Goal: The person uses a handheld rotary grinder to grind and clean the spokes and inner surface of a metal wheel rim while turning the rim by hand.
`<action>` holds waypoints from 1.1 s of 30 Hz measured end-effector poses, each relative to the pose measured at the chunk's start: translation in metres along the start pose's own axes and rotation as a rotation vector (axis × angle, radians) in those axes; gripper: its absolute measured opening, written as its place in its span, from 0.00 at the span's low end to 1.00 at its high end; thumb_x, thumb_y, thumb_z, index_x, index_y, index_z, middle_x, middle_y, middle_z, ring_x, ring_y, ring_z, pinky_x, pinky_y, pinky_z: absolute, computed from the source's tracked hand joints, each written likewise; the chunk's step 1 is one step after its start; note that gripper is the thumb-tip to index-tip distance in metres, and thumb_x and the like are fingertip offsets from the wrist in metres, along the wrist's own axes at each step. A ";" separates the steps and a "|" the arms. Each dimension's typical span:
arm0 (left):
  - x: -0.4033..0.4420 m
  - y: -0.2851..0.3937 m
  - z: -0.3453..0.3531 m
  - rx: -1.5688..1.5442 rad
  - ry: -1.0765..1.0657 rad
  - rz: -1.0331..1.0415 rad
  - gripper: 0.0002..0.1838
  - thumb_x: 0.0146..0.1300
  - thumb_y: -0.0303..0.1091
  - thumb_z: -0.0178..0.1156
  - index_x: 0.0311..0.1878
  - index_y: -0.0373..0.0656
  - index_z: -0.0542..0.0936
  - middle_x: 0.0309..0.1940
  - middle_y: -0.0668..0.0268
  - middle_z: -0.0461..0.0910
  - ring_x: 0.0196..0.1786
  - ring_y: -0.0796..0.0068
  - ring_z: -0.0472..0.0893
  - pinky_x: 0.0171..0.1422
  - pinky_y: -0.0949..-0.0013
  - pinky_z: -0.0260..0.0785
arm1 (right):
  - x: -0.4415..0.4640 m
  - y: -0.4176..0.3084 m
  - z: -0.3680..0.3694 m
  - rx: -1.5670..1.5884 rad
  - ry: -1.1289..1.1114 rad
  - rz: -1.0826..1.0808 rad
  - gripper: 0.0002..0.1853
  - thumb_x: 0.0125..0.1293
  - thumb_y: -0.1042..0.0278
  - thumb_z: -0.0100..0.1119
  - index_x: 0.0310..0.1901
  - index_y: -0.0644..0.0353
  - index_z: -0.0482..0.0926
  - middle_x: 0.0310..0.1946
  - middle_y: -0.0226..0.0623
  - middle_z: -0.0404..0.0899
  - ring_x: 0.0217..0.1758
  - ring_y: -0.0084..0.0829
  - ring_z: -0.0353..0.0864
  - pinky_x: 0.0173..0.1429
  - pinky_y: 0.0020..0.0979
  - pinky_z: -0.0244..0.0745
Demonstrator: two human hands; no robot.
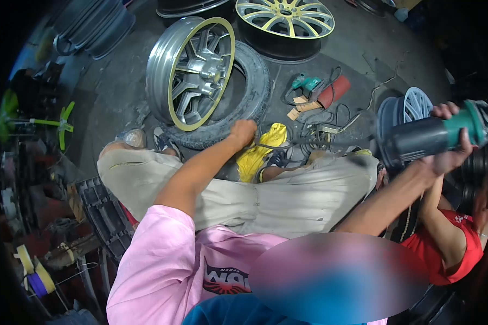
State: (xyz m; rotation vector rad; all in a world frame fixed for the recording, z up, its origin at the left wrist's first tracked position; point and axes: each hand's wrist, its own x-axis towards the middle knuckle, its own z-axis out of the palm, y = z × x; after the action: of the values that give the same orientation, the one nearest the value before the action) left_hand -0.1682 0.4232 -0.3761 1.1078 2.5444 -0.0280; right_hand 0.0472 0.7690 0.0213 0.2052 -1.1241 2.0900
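My right hand (454,154) grips a green-and-black power tool (425,138), raised at the right with its dark cylinder toward the middle. From that cylinder's end a dark cord (331,143) runs left toward my left hand (244,132). My left hand is closed in a fist around the cord, above my lap. Just below the fist lies a yellow cloth (260,154) by my foot. Beyond it a polished wheel rim (201,73) with a yellow-edged face leans upright in a black tire (257,81).
A yellow-spoked wheel (286,19) lies farther back. A green sander (306,82), a red cylinder (334,91) and tangled cords sit on the floor (363,65). At the right are a silver wheel (417,104) and a person in a red sleeve (444,254). A green fan (65,125) stands left.
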 end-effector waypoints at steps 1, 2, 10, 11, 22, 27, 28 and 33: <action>-0.007 0.002 0.008 -0.012 0.007 0.004 0.12 0.65 0.28 0.59 0.46 0.43 0.90 0.47 0.52 0.89 0.49 0.52 0.90 0.50 0.50 0.83 | 0.017 -0.029 -0.016 -0.045 -0.037 -0.019 0.30 0.62 0.63 0.61 0.63 0.72 0.66 0.50 0.48 0.71 0.54 0.41 0.73 0.68 0.45 0.67; -0.019 0.000 0.016 0.079 -0.048 0.091 0.12 0.65 0.29 0.59 0.46 0.44 0.90 0.48 0.54 0.89 0.49 0.53 0.90 0.49 0.51 0.84 | 0.025 -0.053 -0.003 -0.441 0.216 -0.141 0.29 0.66 0.62 0.59 0.64 0.73 0.68 0.53 0.52 0.76 0.61 0.45 0.75 0.74 0.49 0.64; -0.076 -0.025 0.122 0.109 -0.439 0.078 0.16 0.64 0.38 0.63 0.51 0.44 0.90 0.48 0.53 0.89 0.51 0.54 0.89 0.54 0.53 0.82 | 0.068 -0.161 0.086 -1.095 0.178 -0.574 0.18 0.71 0.57 0.58 0.53 0.64 0.78 0.46 0.46 0.81 0.44 0.37 0.83 0.50 0.38 0.81; -0.073 -0.028 0.119 0.027 -0.453 0.043 0.17 0.61 0.40 0.67 0.51 0.44 0.90 0.47 0.53 0.89 0.51 0.54 0.89 0.54 0.53 0.82 | 0.069 -0.164 0.086 -1.110 0.166 -0.534 0.19 0.71 0.57 0.58 0.55 0.63 0.77 0.48 0.46 0.81 0.47 0.37 0.82 0.53 0.38 0.80; -0.091 0.007 -0.209 -0.424 0.470 0.257 0.21 0.65 0.44 0.68 0.55 0.40 0.83 0.54 0.47 0.82 0.59 0.47 0.82 0.64 0.49 0.73 | 0.078 0.005 0.067 -0.639 0.041 -0.010 0.16 0.72 0.64 0.63 0.53 0.68 0.83 0.53 0.49 0.85 0.54 0.37 0.87 0.59 0.34 0.81; -0.122 -0.121 -0.322 -0.111 0.948 -0.100 0.42 0.55 0.55 0.76 0.68 0.43 0.75 0.61 0.51 0.77 0.62 0.48 0.76 0.67 0.50 0.71 | 0.039 0.119 0.094 -0.474 0.149 0.178 0.14 0.64 0.68 0.68 0.46 0.68 0.80 0.39 0.42 0.86 0.39 0.33 0.88 0.46 0.35 0.85; -0.122 -0.143 -0.327 -0.108 0.867 -0.209 0.53 0.49 0.60 0.78 0.75 0.42 0.69 0.64 0.47 0.74 0.66 0.46 0.74 0.71 0.49 0.68 | 0.033 0.138 0.095 -0.440 0.148 0.212 0.13 0.65 0.68 0.68 0.46 0.67 0.80 0.38 0.42 0.85 0.38 0.33 0.88 0.46 0.34 0.85; -0.096 -0.192 -0.275 -0.205 0.570 -0.376 0.66 0.44 0.63 0.79 0.82 0.41 0.58 0.64 0.41 0.74 0.71 0.40 0.71 0.76 0.49 0.65 | -0.003 0.211 0.094 -0.383 0.155 0.413 0.14 0.64 0.69 0.68 0.46 0.68 0.79 0.36 0.41 0.85 0.35 0.32 0.87 0.43 0.34 0.84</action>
State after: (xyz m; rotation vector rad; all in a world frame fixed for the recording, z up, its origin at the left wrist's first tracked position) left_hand -0.3325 0.2671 -0.1110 0.6016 3.1311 0.5077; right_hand -0.1113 0.6223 -0.0616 -0.3961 -1.5383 2.1353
